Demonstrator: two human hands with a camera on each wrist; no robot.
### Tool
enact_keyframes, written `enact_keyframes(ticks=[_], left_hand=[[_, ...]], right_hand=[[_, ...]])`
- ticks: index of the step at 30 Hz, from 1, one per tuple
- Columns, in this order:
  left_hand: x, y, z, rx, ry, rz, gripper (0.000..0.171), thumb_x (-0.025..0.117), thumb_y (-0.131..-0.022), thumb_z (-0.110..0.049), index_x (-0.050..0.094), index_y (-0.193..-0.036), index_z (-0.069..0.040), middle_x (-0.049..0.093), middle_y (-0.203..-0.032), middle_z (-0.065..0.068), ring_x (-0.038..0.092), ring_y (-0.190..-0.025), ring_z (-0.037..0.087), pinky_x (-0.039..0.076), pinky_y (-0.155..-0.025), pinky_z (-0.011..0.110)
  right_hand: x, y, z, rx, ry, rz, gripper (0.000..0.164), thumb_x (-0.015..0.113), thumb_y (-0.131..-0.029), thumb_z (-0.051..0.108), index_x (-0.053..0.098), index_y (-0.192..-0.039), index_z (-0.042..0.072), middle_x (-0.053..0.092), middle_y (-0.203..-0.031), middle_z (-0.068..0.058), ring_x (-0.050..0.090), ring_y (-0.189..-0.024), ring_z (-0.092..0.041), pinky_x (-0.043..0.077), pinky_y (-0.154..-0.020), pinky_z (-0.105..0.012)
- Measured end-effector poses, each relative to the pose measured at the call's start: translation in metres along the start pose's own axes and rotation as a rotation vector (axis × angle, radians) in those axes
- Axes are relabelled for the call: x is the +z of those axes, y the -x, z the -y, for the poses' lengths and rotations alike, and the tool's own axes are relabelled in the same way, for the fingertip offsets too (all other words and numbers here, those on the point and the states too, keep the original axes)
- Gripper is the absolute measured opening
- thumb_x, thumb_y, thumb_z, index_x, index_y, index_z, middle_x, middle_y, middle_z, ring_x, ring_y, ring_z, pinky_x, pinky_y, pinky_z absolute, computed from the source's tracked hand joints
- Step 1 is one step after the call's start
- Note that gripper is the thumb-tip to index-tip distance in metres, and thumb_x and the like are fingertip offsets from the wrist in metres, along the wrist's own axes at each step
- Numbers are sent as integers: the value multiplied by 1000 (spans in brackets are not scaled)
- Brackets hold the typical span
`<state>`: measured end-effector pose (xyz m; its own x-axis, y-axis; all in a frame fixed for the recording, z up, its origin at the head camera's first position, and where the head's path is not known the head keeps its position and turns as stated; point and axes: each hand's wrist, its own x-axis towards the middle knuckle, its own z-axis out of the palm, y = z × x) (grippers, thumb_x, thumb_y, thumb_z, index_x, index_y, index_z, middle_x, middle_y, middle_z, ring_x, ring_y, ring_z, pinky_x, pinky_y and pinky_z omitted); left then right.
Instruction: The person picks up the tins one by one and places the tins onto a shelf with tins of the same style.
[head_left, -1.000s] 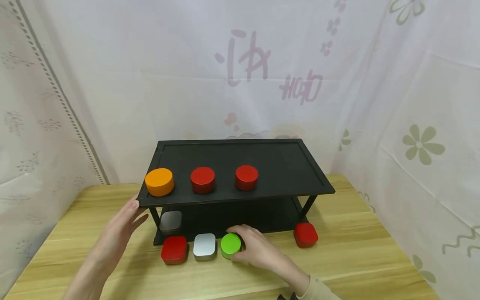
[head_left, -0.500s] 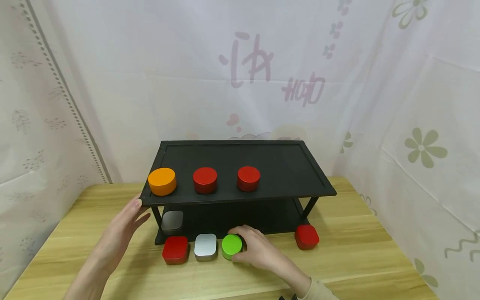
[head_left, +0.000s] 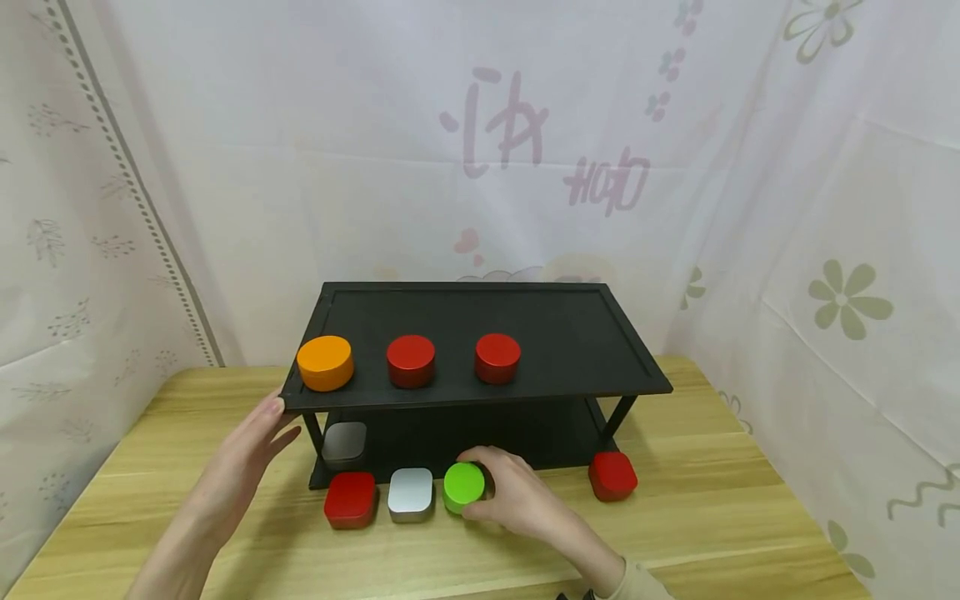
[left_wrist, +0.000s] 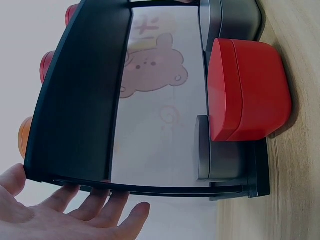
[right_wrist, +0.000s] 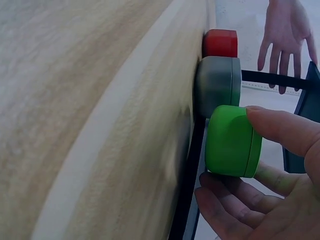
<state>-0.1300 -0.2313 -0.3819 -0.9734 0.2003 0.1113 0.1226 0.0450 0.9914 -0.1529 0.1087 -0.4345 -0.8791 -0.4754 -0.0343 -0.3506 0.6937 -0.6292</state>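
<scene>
My right hand (head_left: pixel 517 498) pinches a green round tin (head_left: pixel 463 483) between thumb and fingers, in front of the black two-tier shelf (head_left: pixel 465 308). In the right wrist view the green tin (right_wrist: pixel 229 142) stands a little away from the wooden tabletop, the thumb on its lid and fingers along its far side. To its left lies a silver square tin (head_left: pixel 410 493), then a red square tin (head_left: pixel 351 500). My left hand (head_left: pixel 238 467) touches the shelf's front left corner; in the left wrist view its fingers (left_wrist: pixel 95 202) are spread and fairly straight along the side edge.
On the top tier stand an orange round tin (head_left: pixel 325 364) and two red round tins (head_left: pixel 411 362). A grey square tin (head_left: pixel 345 444) sits on the lower tier at the left. Another red square tin (head_left: pixel 612 477) lies by the shelf's right foot. Patterned cloth (head_left: pixel 375 167) hangs behind.
The green tin and my right hand have risen slightly toward the shelf. The left hand has stayed at the corner. The whole head view has shifted a little.
</scene>
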Motion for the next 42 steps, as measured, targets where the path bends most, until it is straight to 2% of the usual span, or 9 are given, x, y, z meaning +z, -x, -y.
enact_keyframes(ticks=[7,15,35,42], left_hand=[[0,1,1,-3,-1,0,48,23,-105,-33,23,-151,-20,31,-150,-12,40,-125,-9,37,-95,9],[0,1,1,-4,-2,3,48,23,-105,-33,23,-151,-21,30,-151,-11,40,-125,-9,37,-95,8],[1,1,1,3,-10,0,48,22,-105,-33,22,-151,-22,29,-151,-11,39,-125,-10,37,-95,8],[-1,0,1,3,-38,18,48,21,-105,-34,21,-151,-24,23,-155,-9,37,-126,-10,37,-94,8]], right_hand=[[-2,2,4,1,-40,-8,53,82,-71,27,58,-118,29,62,-113,14,56,-99,-6,50,-86,-32],[-9,9,9,-12,-72,-20,53,81,-71,27,57,-118,31,62,-108,16,54,-89,-5,47,-78,-25],[-26,22,15,-62,-197,-40,51,80,-73,22,55,-117,29,61,-109,13,58,-91,-9,53,-80,-19],[-34,28,20,-73,-208,-42,53,80,-73,23,54,-119,31,60,-111,13,58,-94,-10,54,-84,-24]])
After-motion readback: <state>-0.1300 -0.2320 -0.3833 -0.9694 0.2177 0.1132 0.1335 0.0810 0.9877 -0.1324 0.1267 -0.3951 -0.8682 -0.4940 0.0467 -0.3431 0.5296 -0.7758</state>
